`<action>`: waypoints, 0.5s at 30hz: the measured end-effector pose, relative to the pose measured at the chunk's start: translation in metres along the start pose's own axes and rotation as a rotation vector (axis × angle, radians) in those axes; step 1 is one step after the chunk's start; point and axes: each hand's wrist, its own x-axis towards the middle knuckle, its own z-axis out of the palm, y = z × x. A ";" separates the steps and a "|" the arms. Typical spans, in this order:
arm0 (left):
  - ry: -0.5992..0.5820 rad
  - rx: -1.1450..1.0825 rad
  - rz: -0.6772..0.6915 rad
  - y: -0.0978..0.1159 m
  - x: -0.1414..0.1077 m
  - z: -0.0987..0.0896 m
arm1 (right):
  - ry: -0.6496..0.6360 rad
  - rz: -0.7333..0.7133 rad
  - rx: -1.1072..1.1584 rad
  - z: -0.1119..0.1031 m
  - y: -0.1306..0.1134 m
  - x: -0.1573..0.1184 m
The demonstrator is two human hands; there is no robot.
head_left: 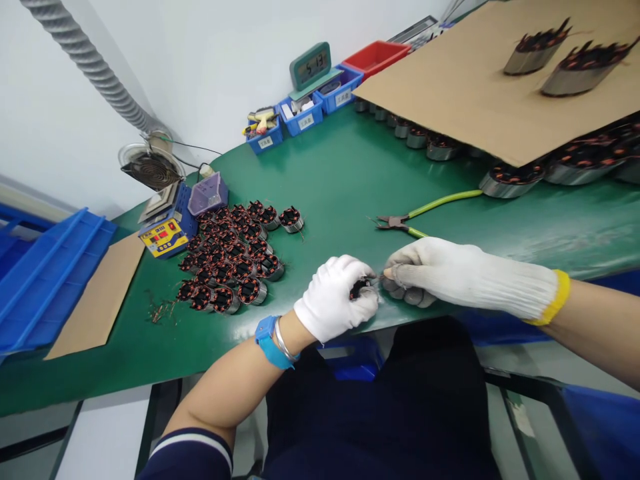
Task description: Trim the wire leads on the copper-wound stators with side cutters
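Observation:
My left hand (340, 299), in a white glove with a blue strap at the wrist, is wrapped round a motor stator (359, 288); only its dark slotted top shows between the fingers. Close by on the right, my right hand (415, 272) wears a white knitted glove with a yellow cuff. Its thumb and fingers are pinched together at the stator's side, on what looks like a thin wire end, too small to be sure. Behind the right hand lie cutting pliers (393, 222) with green handles, jaws towards the left.
Many wound stators (235, 250) stand grouped on the green table (340, 180). Wire scraps (161, 310) lie left of them, and a blue and yellow device (167, 227) stands behind. Cardboard (465, 87) rests over more stators at right. Blue bins (303, 117) and a clock (311, 65) line the wall.

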 end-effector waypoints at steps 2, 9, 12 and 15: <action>0.026 0.008 0.019 -0.002 0.000 0.002 | -0.035 0.019 -0.013 -0.001 -0.001 -0.001; 0.070 0.041 0.072 -0.002 0.001 0.006 | -0.089 -0.005 -0.012 -0.005 -0.004 -0.005; 0.036 0.054 0.062 0.000 0.002 0.006 | -0.038 0.091 0.204 -0.011 -0.006 0.001; 0.019 0.071 0.036 0.002 0.002 0.006 | -0.155 0.147 0.221 -0.010 -0.012 0.006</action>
